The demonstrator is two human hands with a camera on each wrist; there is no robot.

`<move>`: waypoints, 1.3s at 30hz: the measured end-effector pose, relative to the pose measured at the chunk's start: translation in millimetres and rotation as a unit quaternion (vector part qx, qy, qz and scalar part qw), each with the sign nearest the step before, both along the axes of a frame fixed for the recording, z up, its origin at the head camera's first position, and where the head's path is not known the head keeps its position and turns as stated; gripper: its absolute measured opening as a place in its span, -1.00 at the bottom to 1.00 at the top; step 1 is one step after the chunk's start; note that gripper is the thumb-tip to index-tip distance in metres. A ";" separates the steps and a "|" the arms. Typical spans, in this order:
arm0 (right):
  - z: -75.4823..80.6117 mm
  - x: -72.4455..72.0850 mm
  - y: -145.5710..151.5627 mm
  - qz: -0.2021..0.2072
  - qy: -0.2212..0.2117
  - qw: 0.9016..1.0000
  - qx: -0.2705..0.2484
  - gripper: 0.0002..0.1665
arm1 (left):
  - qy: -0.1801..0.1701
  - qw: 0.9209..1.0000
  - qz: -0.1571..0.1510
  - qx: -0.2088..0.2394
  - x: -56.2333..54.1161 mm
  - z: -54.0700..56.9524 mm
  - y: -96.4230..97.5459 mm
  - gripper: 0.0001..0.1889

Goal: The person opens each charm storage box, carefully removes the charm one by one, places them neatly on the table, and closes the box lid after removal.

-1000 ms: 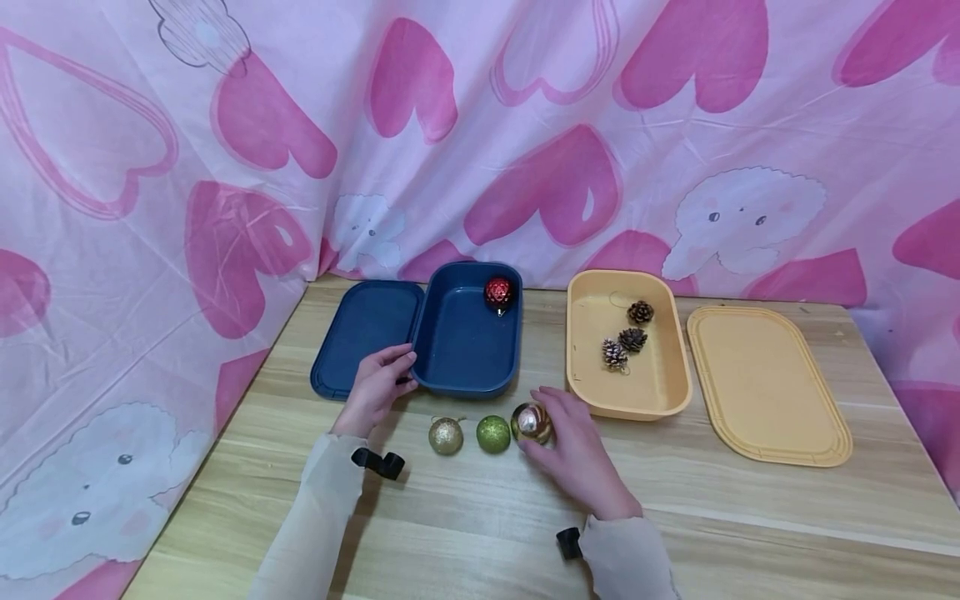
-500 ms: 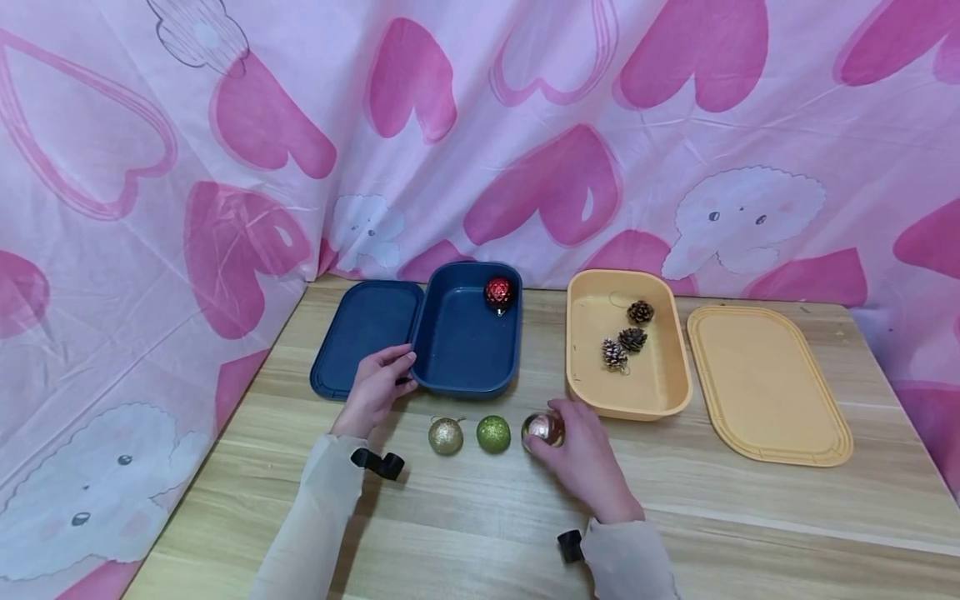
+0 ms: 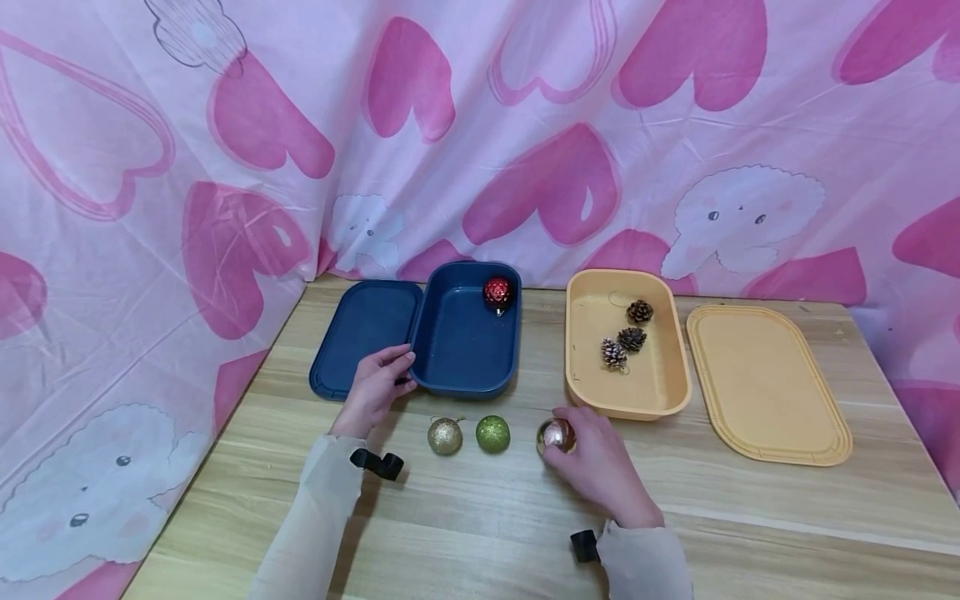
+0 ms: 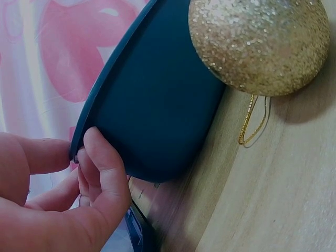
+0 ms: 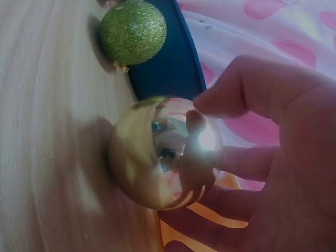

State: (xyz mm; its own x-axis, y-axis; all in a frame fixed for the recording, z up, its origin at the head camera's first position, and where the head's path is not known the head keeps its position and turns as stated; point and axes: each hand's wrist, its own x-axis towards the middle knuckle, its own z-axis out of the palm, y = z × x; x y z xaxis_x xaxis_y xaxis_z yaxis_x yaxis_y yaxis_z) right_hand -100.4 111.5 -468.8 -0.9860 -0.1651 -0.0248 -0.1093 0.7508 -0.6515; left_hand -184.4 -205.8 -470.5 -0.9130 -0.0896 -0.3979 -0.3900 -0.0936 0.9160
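My left hand (image 3: 375,390) pinches the rim of the blue box (image 3: 465,333) at its near left corner; in the left wrist view thumb and fingers sit on either side of that rim. A red bauble (image 3: 497,292) lies inside the box. My right hand (image 3: 600,458) holds a shiny gold bauble (image 5: 163,152) on the table, thumb on one side and fingers curled round the other. To its left stand a green glitter bauble (image 3: 492,434) and a gold glitter bauble (image 3: 445,436), the latter with a gold loop. The right hand is just in front of the yellow box (image 3: 577,398).
Three pine cones (image 3: 632,339) lie in the yellow box. A yellow lid (image 3: 768,383) lies right of it, and a blue lid (image 3: 367,337) left of the blue box. A pink patterned curtain (image 3: 540,175) hangs behind the wooden table (image 3: 465,533).
My right hand and the shiny gold bauble have shifted to the right, away from the green bauble. The left hand has stayed at the blue box's rim.
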 end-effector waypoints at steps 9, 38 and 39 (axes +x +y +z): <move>-3.6 -0.4 -6.4 -0.006 0.018 1.000 -0.023 -0.38 | -0.001 1.000 0.001 0.001 -0.9 -1.1 -0.8 -0.54; 33.0 -8.8 -4.1 0.028 0.022 0.999 0.027 -0.43 | -0.001 1.000 -0.009 -0.001 0.7 -2.0 -3.0 -0.52; 36.8 -11.0 -2.6 0.031 0.027 0.999 0.033 -0.45 | -0.001 1.000 -0.009 -0.001 0.8 -2.0 -2.9 -0.53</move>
